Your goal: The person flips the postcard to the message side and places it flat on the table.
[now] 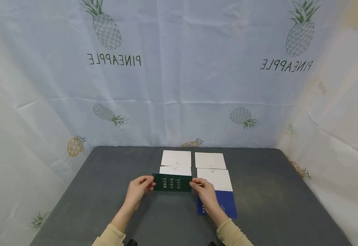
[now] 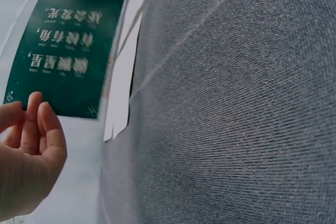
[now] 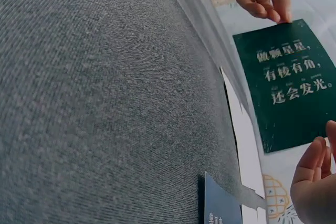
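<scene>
Both hands hold up a dark green card [image 1: 173, 182] with white Chinese lettering, one at each short end. The left hand [image 1: 137, 190] pinches its left end between thumb and fingers; in the left wrist view that hand [image 2: 34, 156] grips the card's [image 2: 68, 51] lower edge. At the other end, the right hand [image 1: 206, 193] pinches the card's right end. In the right wrist view the card [image 3: 283, 82] is raised off the table, its lettered face showing. Behind it in the head view lies a white card [image 1: 175, 170], partly covered by the green one.
Farther back lie two more white cards [image 1: 176, 158] [image 1: 210, 160]. At right, a white card [image 1: 215, 179] sits above a blue card [image 1: 226, 204], which the right forearm partly covers. A dark grey cloth covers the table [image 1: 111, 171]; a pineapple-print curtain [image 1: 173, 82] hangs behind.
</scene>
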Action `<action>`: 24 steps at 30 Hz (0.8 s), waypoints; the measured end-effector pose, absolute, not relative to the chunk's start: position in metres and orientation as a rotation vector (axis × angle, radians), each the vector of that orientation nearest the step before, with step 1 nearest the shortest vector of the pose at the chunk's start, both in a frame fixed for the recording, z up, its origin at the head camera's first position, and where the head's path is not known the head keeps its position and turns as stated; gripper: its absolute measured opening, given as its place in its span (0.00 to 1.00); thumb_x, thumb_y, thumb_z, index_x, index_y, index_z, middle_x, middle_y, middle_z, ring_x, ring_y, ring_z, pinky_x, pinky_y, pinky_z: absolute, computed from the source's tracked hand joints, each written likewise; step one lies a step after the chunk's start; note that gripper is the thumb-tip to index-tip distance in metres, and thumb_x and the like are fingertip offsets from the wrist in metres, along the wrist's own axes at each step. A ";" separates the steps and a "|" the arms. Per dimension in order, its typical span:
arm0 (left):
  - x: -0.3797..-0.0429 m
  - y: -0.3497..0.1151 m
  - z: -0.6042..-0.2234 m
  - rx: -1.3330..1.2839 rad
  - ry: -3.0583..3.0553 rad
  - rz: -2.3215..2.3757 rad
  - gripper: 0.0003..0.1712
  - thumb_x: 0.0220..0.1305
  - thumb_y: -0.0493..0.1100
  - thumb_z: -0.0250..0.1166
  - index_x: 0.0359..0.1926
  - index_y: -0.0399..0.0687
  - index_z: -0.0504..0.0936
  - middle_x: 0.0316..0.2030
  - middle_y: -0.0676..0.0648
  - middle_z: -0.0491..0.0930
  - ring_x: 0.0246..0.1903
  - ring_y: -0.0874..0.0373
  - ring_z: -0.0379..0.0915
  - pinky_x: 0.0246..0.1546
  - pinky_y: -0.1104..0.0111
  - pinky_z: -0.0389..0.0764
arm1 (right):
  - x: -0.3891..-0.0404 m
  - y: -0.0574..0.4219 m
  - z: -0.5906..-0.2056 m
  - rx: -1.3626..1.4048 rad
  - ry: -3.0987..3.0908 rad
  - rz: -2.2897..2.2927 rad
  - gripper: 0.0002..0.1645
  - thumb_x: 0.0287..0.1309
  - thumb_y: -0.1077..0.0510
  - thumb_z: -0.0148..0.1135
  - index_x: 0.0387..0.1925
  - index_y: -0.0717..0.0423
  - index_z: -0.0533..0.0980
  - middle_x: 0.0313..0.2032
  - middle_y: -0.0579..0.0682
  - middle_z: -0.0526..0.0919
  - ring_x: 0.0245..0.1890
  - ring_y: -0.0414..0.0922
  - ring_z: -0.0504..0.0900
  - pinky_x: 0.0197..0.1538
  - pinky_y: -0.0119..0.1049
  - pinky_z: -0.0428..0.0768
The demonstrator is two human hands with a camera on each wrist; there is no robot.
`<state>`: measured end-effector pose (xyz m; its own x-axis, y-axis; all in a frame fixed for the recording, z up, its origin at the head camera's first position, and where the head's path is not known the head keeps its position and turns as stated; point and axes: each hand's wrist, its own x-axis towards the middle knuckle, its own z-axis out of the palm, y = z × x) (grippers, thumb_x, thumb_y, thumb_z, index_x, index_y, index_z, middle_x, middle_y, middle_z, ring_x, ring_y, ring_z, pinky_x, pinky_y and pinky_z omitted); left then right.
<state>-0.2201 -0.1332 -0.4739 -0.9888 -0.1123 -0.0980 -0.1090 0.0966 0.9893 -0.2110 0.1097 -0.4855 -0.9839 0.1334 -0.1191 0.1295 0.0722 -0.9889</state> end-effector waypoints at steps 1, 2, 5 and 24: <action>-0.220 -0.133 -0.474 0.235 -2.306 -2.120 0.21 0.62 0.49 0.61 0.41 0.33 0.81 0.28 0.46 0.83 0.29 0.58 0.80 0.36 0.66 0.82 | -0.211 0.110 -0.486 -0.278 -2.279 2.143 0.17 0.55 0.57 0.64 0.42 0.66 0.79 0.33 0.47 0.82 0.31 0.36 0.78 0.40 0.34 0.80; -0.220 -0.133 -0.475 0.236 -2.285 -2.143 0.23 0.63 0.51 0.60 0.41 0.31 0.80 0.29 0.45 0.84 0.30 0.58 0.81 0.37 0.66 0.82 | -0.211 0.110 -0.487 -0.267 -2.255 2.173 0.17 0.55 0.58 0.63 0.43 0.67 0.78 0.33 0.47 0.83 0.31 0.35 0.79 0.40 0.34 0.81; -0.220 -0.134 -0.476 0.250 -2.237 -2.186 0.27 0.63 0.54 0.59 0.39 0.28 0.80 0.30 0.44 0.83 0.31 0.56 0.81 0.37 0.65 0.82 | -0.212 0.110 -0.488 -0.241 -2.169 2.284 0.18 0.59 0.59 0.60 0.45 0.70 0.77 0.31 0.48 0.84 0.30 0.35 0.81 0.41 0.33 0.82; -0.211 -0.132 -0.506 -0.078 -2.872 -1.268 0.19 0.47 0.37 0.69 0.42 0.33 0.82 0.17 0.50 0.80 0.15 0.64 0.65 0.17 0.73 0.65 | -0.209 0.119 -0.516 0.076 -2.788 1.690 0.22 0.47 0.60 0.66 0.45 0.67 0.77 0.19 0.47 0.80 0.18 0.37 0.74 0.21 0.32 0.70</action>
